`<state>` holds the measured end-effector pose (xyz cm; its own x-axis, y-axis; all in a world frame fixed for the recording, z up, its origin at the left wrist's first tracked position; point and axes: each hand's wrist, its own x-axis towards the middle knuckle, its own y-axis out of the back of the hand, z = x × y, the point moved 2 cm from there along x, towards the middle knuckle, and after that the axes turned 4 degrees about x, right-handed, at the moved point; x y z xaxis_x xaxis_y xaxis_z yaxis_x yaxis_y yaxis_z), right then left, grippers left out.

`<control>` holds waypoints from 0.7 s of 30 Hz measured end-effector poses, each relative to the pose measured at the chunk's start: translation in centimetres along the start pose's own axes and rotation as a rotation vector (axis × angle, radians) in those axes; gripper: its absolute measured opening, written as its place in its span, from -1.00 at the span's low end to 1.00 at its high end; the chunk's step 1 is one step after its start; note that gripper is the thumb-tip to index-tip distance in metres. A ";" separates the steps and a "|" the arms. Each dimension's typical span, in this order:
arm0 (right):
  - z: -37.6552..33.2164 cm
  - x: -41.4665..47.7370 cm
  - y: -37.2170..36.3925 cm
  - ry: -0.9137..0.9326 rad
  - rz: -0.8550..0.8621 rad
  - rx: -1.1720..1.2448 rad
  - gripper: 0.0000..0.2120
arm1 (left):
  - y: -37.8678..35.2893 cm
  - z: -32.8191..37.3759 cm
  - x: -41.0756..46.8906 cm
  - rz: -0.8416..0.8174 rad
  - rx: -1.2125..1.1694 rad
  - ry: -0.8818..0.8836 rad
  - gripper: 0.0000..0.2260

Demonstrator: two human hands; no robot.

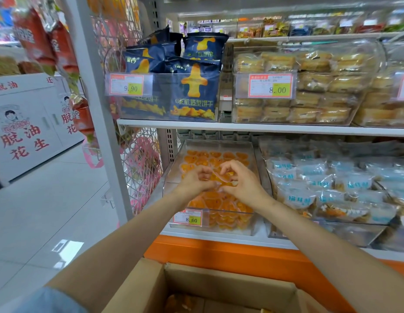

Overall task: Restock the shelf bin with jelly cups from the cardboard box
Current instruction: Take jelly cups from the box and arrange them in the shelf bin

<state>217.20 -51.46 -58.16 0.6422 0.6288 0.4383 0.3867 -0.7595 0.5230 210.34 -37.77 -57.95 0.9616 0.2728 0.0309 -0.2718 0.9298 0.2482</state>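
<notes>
Noted left hand (194, 179) and right hand (244, 180) close together over the middle of the shelf bin (239, 222). Fingers curled, pinching jelly cups (219, 176) between them, just above the stocked layer. Cannot tell how many held.

Risks, as judged:
- Letting go unevenly: likely to tip a cup on its side or wedge it atop neighbours, spoiling the flat layer.
- Releasing too near the low front wall: could send a cup over it, given the apparent forward slope, down toward the cardboard box (219, 283) or the floor (49, 199).
- Squeezing hard on the film lids: possible dent or peel. Better to pinch by the rims.
- Dragging wrists across stocked cups on withdrawal: liable to shuffle the rows or knock the price tag (188, 218).

Containers:
- Shelf bin: clear, holding orange, seemingly heart-shaped cups. Back rows flat in one layer, front piled deeper behind the tag marked 8.60. Room left toward the rear, by the look of it.
- Cardboard box: flaps open, directly below the forearms, a few orange cups visible inside. Remaining amount cut off by the frame edge.
- Neighbouring bin (332, 224) just to the right: pale blue-and-white packets (320, 177).
- Shelf above: one clear bin of navy biscuit bags (194, 91), another of wrapped cakes (298, 86).
</notes>
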 end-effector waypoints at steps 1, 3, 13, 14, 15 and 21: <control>-0.1 0.1 0.2 -0.022 -0.023 0.032 -0.67 | 0.2 0.0 0.1 0.007 0.027 -0.012 -0.66; -0.2 0.4 0.6 -0.083 -0.077 0.133 -0.70 | 0.6 -0.1 0.2 0.008 0.073 -0.032 -0.65; -0.6 0.5 -0.2 -0.193 -0.155 0.122 -0.57 | 1.8 -0.3 -0.7 -0.038 0.252 -0.158 -0.64; -0.8 0.9 -0.2 -0.195 -0.132 0.110 -0.51 | 2.1 -0.2 -0.6 0.012 0.300 -0.184 -0.65; -0.9 1.4 -0.1 -0.193 -0.091 0.089 -0.46 | 2.7 -0.1 -0.5 0.074 0.357 -0.209 -0.68; 0.5 5.5 1.9 -0.258 0.007 -0.144 -0.34 | 6.1 -1.3 -0.2 0.249 0.590 -0.256 -0.79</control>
<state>221.78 -49.57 -55.09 0.7985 0.5468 0.2517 0.2958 -0.7206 0.6270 208.45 -31.78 -57.74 0.8718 0.3263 0.3654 -0.4891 0.5369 0.6874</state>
